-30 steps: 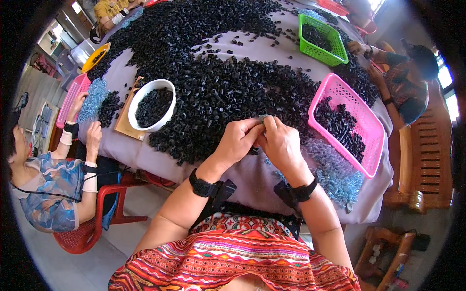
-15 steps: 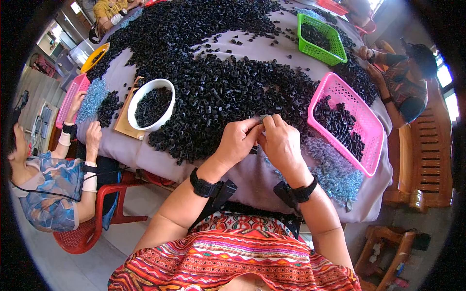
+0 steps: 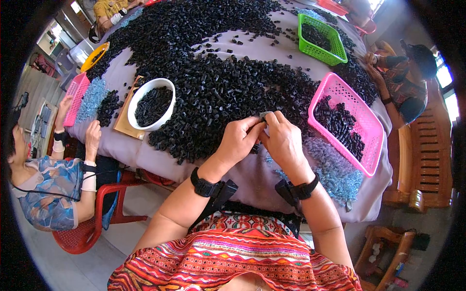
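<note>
My left hand (image 3: pixel 240 137) and my right hand (image 3: pixel 284 140) meet at the near edge of a wide heap of small black plastic caps (image 3: pixel 228 92). Both are closed, thumbs and fingertips pinched together. Between the fingertips shows a small grey and black plastic piece (image 3: pixel 263 115), mostly hidden by the fingers. Beside my right hand lies a pile of clear bluish plastic pieces (image 3: pixel 335 169). A pink perforated basket (image 3: pixel 374 140) with black caps in it stands to the right of that hand. On the left, a white bowl (image 3: pixel 170 114) holds more black bits.
A green basket (image 3: pixel 335 59) stands far right. By the bowl lies a brown board (image 3: pixel 127 127). A co-worker (image 3: pixel 53 194) sits left on a red chair (image 3: pixel 104 208), near another pink basket (image 3: pixel 73 104). Another person (image 3: pixel 407 82) works at the right; a third (image 3: pixel 109 12) sits far left.
My hands stay together in nearly the same place, with my fingers slightly shifted around the small piece. The left co-worker's farther hand has moved back toward the pink basket's near end.
</note>
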Available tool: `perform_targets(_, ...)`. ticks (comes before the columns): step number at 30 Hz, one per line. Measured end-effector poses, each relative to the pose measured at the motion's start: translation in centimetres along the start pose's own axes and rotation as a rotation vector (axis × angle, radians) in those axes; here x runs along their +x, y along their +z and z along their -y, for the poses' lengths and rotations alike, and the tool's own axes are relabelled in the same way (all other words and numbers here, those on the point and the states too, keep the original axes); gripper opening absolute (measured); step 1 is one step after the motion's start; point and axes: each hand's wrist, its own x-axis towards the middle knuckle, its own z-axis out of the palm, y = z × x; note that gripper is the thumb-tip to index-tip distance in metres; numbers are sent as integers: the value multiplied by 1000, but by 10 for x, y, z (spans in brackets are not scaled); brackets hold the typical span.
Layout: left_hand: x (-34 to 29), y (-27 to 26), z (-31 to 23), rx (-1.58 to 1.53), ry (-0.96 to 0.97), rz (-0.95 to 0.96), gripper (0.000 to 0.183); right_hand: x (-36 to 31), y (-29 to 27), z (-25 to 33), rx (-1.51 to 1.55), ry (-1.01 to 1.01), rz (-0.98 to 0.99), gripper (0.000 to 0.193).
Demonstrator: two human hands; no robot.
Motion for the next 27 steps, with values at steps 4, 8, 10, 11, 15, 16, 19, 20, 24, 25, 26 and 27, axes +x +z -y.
perform_targets(4,1,1,-2,-10,2,18,24,-1,-4,-1,23,-17,-11,30)
perform_targets(8,1,0,0,17,-5,33,25,-3,-2,-1,39,-22,-22,31)
perform_targets(10,1,-1,1,19,-10,42,25,-2,-4,1,39,-17,-15,32)
perform_targets(11,1,-1,1,16,-33,46,24,-2,-4,1,37,-12,-7,32)
perform_targets(15,0,-2,-3,-50,-7,-12,21,-1,-2,4,65,-12,0,32)
perform_targets(16,0,-2,-4,-48,-9,-16,21,0,-3,6,61,-11,0,32)
perform_targets(19,1,-5,-3,-144,-61,13,20,-1,-2,10,65,-18,11,32)
perform_targets(20,2,-4,-1,-142,-57,8,20,-1,-2,9,65,-19,20,34)
perform_targets(24,1,-5,-5,-149,-12,-13,21,-1,1,12,116,-1,4,34)
perform_targets(25,1,-5,-2,-144,-37,-15,21,-1,1,11,118,0,18,36)
perform_targets(26,2,-4,0,-142,-38,-19,21,-1,2,12,121,-3,19,36)
perform_targets(27,2,-4,2,-153,-30,-25,21,-1,3,12,127,7,14,37)
